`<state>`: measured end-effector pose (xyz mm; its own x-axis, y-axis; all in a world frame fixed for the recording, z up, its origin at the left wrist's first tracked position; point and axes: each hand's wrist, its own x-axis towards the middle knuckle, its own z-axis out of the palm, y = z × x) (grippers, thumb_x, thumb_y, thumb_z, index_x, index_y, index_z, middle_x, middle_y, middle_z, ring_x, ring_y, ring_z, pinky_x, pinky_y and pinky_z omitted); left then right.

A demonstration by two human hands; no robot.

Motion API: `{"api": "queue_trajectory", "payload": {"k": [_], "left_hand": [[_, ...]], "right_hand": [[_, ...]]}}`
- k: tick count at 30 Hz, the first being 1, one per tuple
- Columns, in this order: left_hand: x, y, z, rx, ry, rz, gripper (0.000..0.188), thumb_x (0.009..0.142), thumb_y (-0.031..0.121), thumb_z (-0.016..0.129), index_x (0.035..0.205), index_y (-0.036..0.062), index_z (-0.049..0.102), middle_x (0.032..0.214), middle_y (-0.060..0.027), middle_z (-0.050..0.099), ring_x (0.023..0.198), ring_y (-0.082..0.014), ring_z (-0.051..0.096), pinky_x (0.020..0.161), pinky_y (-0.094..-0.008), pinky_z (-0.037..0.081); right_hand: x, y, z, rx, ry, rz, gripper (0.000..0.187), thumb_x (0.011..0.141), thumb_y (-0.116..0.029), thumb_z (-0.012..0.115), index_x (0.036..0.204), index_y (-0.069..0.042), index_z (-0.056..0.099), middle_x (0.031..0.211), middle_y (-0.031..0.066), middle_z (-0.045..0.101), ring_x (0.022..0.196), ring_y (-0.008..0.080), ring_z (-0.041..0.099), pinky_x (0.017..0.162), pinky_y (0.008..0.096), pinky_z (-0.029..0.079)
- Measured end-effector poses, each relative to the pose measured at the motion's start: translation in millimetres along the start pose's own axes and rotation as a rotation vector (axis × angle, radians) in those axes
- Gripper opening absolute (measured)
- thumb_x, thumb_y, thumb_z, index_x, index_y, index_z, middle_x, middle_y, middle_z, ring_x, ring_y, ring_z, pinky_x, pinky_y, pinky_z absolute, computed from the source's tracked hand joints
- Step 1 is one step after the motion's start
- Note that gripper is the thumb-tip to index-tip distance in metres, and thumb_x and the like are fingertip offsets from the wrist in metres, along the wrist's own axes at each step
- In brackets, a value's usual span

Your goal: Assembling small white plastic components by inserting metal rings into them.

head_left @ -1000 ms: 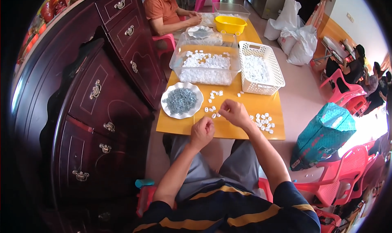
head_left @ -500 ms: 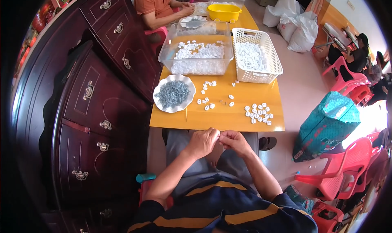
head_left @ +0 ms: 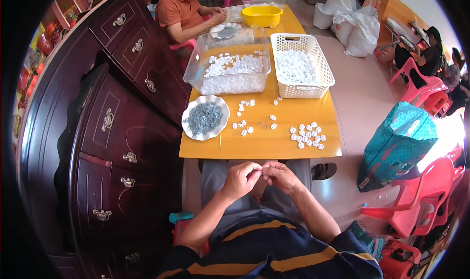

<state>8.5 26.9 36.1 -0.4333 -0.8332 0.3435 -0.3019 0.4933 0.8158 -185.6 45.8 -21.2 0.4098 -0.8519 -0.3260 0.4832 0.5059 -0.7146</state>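
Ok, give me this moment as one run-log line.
left hand and right hand: close together, just off table | anything held: too small to tell | plate: grey bits | clustered white pieces: table's right

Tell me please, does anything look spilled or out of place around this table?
Yes, slightly: a few tiny bits lie on the floor near the teal bag and a pink chair, away from the white pieces on the table. They look dropped, but are too small to identify. Otherwise nothing stands out.
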Motion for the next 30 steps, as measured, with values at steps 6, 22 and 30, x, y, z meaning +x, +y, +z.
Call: {"api": "queue_trajectory", "payload": {"k": [6, 22, 30], "left_hand": [[-2, -11, 1, -0.03, 0.045, -0.047, 0.004, 0.092, 0.004, 0.066, 0.093, 0.0012, 0.063, 0.077, -0.0121, 0.067, 0.066, -0.0228, 0.065, 0.06, -0.0323, 0.05], [2, -25, 9, -0.022, 0.08, -0.067, 0.003, 0.093, 0.001, 0.064, 0.094, -0.0008, 0.062, 0.077, -0.0094, 0.066, 0.061, -0.0164, 0.062, 0.058, -0.0289, 0.049], [7, -18, 6, -0.156, 0.021, -0.248, 0.005, 0.096, 0.003, 0.061, 0.094, -0.0007, 0.061, 0.073, -0.0091, 0.064, 0.059, -0.0172, 0.062, 0.057, -0.0305, 0.049]], "right_hand": [[-1, 0, 13, -0.056, 0.049, -0.052, 0.01, 0.099, -0.02, 0.066, 0.104, -0.012, 0.064, 0.082, -0.0045, 0.063, 0.066, 0.0034, 0.056, 0.059, 0.0184, 0.043], [0, 3, 13, -0.121, 0.129, -0.094, 0.017, 0.1, -0.015, 0.066, 0.113, -0.004, 0.07, 0.093, -0.0008, 0.071, 0.079, 0.0059, 0.062, 0.074, 0.0208, 0.051], [5, 8, 10, -0.122, 0.189, -0.19, 0.015, 0.103, -0.013, 0.061, 0.11, -0.002, 0.068, 0.096, 0.0032, 0.072, 0.082, 0.0091, 0.064, 0.077, 0.0243, 0.052]]}}
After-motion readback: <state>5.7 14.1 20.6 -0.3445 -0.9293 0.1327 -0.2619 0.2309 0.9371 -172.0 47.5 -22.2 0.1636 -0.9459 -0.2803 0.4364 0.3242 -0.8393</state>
